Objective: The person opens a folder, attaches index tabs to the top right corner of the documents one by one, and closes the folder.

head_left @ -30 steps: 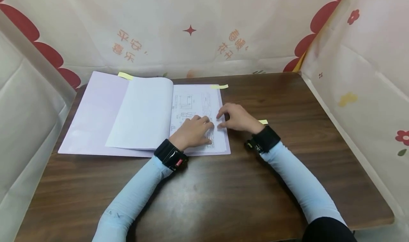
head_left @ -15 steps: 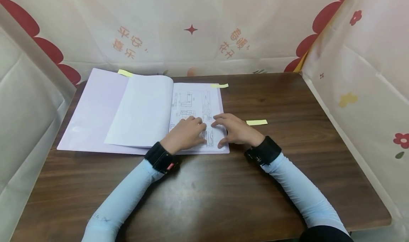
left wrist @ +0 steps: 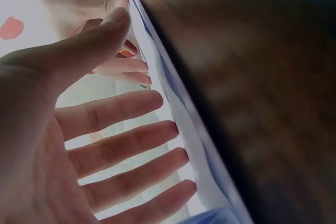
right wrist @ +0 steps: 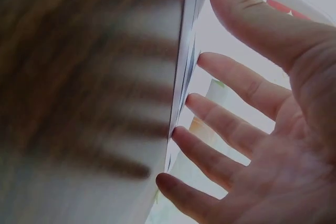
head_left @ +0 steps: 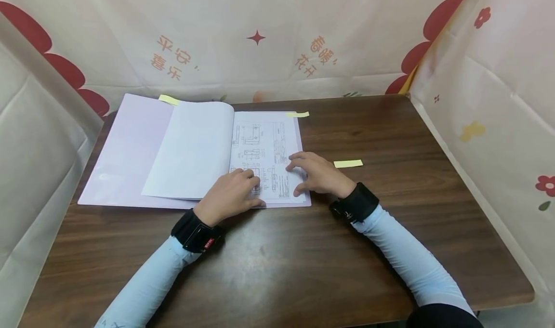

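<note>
A folder with a pale purple cover (head_left: 117, 174) lies spread on the table, its blank white page (head_left: 195, 145) turned to the left. On its right side is a page of line drawings (head_left: 266, 130). My left hand (head_left: 230, 193) rests with its fingertips on the lower left of that drawing page, near the fold. At the page's right edge, my right hand (head_left: 318, 174) touches the paper with spread fingers. Both wrist views show the fingers of the left hand (left wrist: 105, 145) and right hand (right wrist: 247, 124) extended, holding nothing.
Yellow sticky tabs stick out from the left page (head_left: 169, 99) and the right page (head_left: 298, 114). A loose yellow strip (head_left: 348, 164) lies on the brown table (head_left: 390, 212) beside my right hand. Pale printed curtains (head_left: 260, 63) stand around the table.
My left hand has slid left and down across the drawing page. My right hand moved slightly down along the page edge, leaving the loose yellow strip in full view.
</note>
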Action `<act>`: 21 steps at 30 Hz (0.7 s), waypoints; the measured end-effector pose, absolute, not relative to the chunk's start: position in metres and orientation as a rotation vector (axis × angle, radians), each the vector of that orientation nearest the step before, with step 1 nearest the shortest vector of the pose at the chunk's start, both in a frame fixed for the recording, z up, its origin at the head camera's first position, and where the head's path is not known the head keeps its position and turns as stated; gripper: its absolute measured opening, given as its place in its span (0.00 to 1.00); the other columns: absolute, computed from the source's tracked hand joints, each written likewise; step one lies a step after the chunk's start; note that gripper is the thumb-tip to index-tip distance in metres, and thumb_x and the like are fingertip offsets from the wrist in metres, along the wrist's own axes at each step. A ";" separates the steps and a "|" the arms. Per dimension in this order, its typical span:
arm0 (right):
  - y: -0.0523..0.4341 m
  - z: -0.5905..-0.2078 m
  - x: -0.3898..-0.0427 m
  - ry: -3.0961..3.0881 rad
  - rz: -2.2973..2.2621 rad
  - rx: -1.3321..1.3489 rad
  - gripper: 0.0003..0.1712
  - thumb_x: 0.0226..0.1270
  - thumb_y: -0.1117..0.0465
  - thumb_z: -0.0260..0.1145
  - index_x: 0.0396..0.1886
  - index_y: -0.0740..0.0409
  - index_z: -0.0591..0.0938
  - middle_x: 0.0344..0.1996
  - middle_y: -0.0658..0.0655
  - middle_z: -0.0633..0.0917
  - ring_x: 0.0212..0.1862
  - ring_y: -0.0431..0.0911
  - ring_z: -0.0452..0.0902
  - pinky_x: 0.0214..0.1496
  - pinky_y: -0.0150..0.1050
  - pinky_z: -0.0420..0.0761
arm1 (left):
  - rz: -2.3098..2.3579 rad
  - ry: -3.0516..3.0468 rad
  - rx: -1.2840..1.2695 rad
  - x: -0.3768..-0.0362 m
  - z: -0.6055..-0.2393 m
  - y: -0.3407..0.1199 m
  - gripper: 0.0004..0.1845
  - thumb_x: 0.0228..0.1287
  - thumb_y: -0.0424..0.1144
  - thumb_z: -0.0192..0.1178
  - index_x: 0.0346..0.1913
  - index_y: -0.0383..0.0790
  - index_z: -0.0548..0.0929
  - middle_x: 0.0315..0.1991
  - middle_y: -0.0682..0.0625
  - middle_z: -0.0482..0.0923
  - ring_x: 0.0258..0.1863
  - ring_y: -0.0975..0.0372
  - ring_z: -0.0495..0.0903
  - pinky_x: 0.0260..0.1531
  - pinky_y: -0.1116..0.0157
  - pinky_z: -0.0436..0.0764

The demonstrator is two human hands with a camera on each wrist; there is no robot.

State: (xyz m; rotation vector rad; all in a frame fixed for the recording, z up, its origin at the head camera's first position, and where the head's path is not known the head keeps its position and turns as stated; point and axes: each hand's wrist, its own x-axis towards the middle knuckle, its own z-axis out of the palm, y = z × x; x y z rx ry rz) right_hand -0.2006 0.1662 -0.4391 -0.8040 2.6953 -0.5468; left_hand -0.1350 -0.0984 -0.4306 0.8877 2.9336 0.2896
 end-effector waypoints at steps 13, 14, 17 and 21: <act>0.163 -0.439 -0.200 2.768 -0.518 -0.864 0.27 0.58 0.48 0.81 0.55 0.53 0.86 0.68 0.59 0.79 0.70 0.57 0.72 0.69 0.57 0.75 | 0.270 2.905 0.925 -0.136 -0.427 -0.098 0.17 0.65 0.51 0.71 0.48 0.43 0.87 0.36 0.50 0.82 0.32 0.59 0.75 0.35 0.63 0.78; 0.163 -0.438 -0.200 2.778 -0.509 -0.878 0.28 0.59 0.46 0.80 0.56 0.53 0.86 0.68 0.59 0.79 0.69 0.57 0.74 0.68 0.56 0.76 | 0.285 2.904 0.925 -0.136 -0.427 -0.098 0.14 0.67 0.49 0.69 0.46 0.42 0.87 0.33 0.51 0.82 0.30 0.60 0.75 0.34 0.64 0.77; 0.165 -0.433 -0.201 2.805 -0.563 -0.889 0.31 0.63 0.42 0.76 0.59 0.54 0.83 0.62 0.59 0.81 0.59 0.54 0.79 0.58 0.51 0.81 | 0.339 2.905 0.922 -0.136 -0.425 -0.099 0.07 0.71 0.42 0.63 0.39 0.41 0.84 0.25 0.53 0.78 0.24 0.62 0.73 0.28 0.66 0.73; 0.172 -0.427 -0.201 2.830 -0.748 -0.822 0.28 0.69 0.38 0.69 0.56 0.53 0.81 0.50 0.56 0.81 0.44 0.49 0.77 0.43 0.44 0.79 | 0.434 2.901 0.896 -0.138 -0.423 -0.098 0.07 0.72 0.36 0.58 0.34 0.41 0.81 0.21 0.53 0.73 0.19 0.63 0.70 0.23 0.69 0.69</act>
